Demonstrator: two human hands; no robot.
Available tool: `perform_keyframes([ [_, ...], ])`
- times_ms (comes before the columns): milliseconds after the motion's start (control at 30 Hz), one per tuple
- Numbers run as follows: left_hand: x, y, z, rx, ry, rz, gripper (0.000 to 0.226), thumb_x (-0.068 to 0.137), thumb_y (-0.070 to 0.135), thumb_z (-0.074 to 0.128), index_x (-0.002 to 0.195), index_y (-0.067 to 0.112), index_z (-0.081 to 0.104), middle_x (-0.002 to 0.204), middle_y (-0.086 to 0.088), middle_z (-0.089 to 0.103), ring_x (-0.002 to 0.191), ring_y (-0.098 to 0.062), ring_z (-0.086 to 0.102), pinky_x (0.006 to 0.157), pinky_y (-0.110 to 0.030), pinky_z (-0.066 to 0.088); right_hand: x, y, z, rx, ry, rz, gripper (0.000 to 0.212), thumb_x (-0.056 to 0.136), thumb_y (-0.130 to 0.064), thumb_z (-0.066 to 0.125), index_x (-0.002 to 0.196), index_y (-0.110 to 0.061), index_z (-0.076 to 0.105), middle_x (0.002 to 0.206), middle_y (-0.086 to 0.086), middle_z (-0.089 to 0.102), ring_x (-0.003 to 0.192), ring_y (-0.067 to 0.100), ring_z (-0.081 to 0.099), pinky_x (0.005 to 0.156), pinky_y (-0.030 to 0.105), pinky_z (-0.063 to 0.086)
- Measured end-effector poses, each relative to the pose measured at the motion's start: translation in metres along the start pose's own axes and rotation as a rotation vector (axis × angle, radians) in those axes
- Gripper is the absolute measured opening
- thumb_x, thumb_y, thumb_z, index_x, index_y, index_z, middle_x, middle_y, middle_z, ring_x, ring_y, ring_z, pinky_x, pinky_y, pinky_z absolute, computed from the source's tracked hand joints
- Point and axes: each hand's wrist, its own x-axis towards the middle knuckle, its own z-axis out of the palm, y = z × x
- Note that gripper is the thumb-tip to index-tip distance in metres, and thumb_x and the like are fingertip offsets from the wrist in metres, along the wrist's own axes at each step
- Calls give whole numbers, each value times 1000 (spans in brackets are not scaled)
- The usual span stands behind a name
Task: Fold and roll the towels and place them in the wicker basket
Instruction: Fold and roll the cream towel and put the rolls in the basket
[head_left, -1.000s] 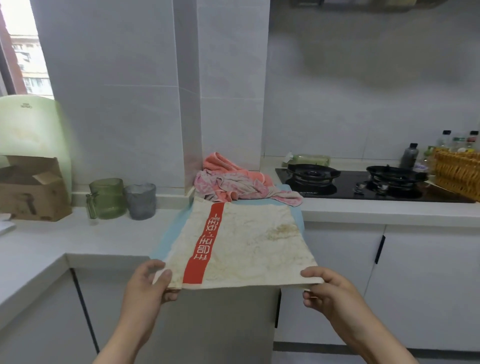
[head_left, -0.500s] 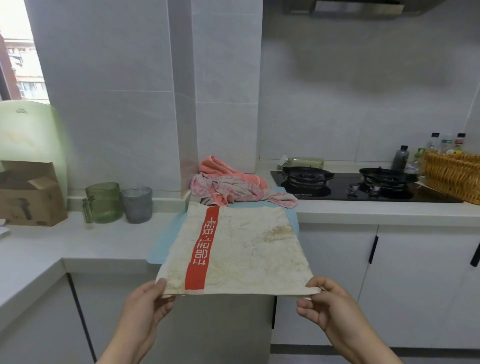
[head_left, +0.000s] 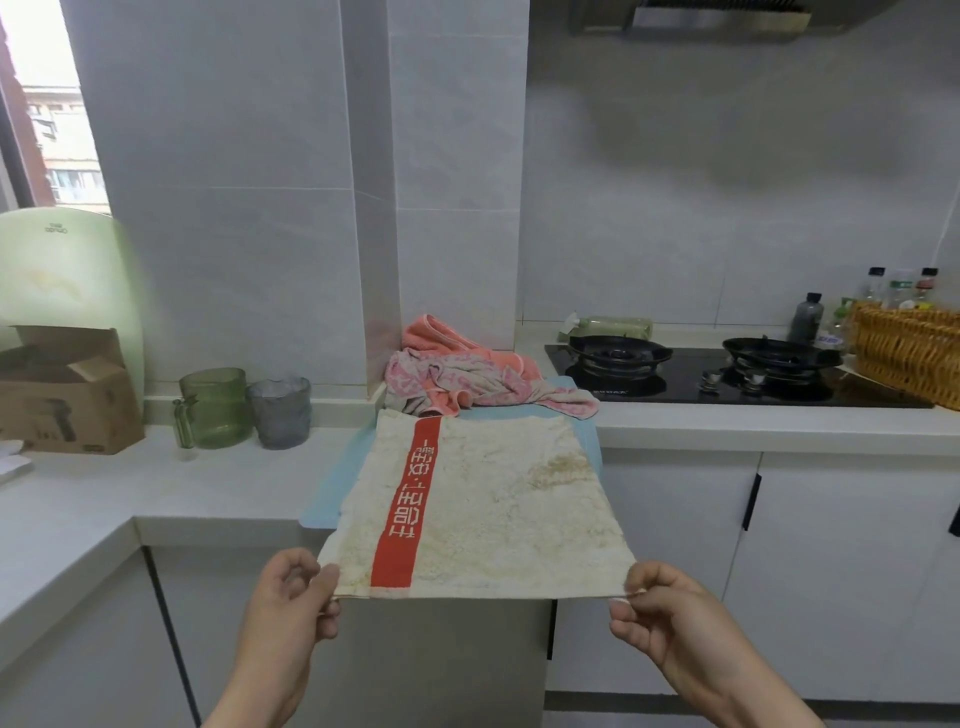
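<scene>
Folding step: left hand (head_left: 291, 597) and right hand (head_left: 660, 605) each pinch near corner of stained cream towel with red stripe (head_left: 483, 499), pulled past worktop front edge (head_left: 218, 530). Next, likely: lay flat, fold. Woven wicker basket (head_left: 909, 353) at worktop's right end.

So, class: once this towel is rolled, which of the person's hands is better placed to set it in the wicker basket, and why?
Probably the right hand: the wicker basket stands at the counter's far right, past the stove. The left hand pinches the towel at its opposite corner.
</scene>
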Motion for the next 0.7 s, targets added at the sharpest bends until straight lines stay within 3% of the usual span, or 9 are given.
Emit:
perform_keyframes([
  [133,2,9,-9,104,-116,2,20,84,-21,56,87,-1,59,74,-10,63,63,-20,54,54,-19,51,-2,-9,-6,-26,-80,-14,42,83,31,29,100,8,58,85,24,66,71,31,66,60,30,60],
  [233,3,16,-10,246,-95,70,36,78,-25,59,96,6,67,90,-2,72,75,-14,66,62,-12,52,0,-13,-6,-251,-60,-97,32,87,24,46,106,4,61,92,21,71,78,24,70,65,27,58],
  [333,5,22,-6,441,-22,219,33,79,-11,71,87,21,73,91,6,72,81,-13,68,61,-4,49,0,-18,-2,-432,0,-185,21,90,13,55,102,-1,67,91,19,73,78,21,71,68,27,55],
  [400,7,27,-7,526,-2,291,37,81,-3,73,78,34,74,80,11,72,70,-4,64,56,-5,44,-2,-23,2,-440,26,-233,17,92,7,57,99,-2,69,82,19,72,72,21,69,67,27,53],
  [500,8,40,-9,612,-37,412,43,82,2,73,81,45,71,79,8,69,69,1,59,59,-7,41,-5,-30,5,-512,100,-361,13,91,-6,63,92,-11,75,71,3,68,62,8,59,62,19,46],
  [567,7,52,-9,664,-79,479,44,84,3,70,84,48,67,87,7,62,80,2,56,65,-4,37,-8,-38,7,-582,118,-464,14,88,-12,68,84,-20,79,81,-3,66,66,4,57,64,14,44],
  [633,5,65,-9,668,-105,518,45,87,5,67,90,50,65,97,22,61,90,11,54,73,0,35,-12,-46,10,-580,93,-519,18,86,-13,69,77,-23,79,91,-11,66,74,3,59,66,9,45],
  [700,3,78,-9,631,-108,519,40,91,7,63,89,47,65,91,28,65,87,11,56,73,-5,38,-16,-57,15,-558,74,-546,21,88,-9,66,75,-20,79,90,-16,72,77,-3,63,67,3,45],
])
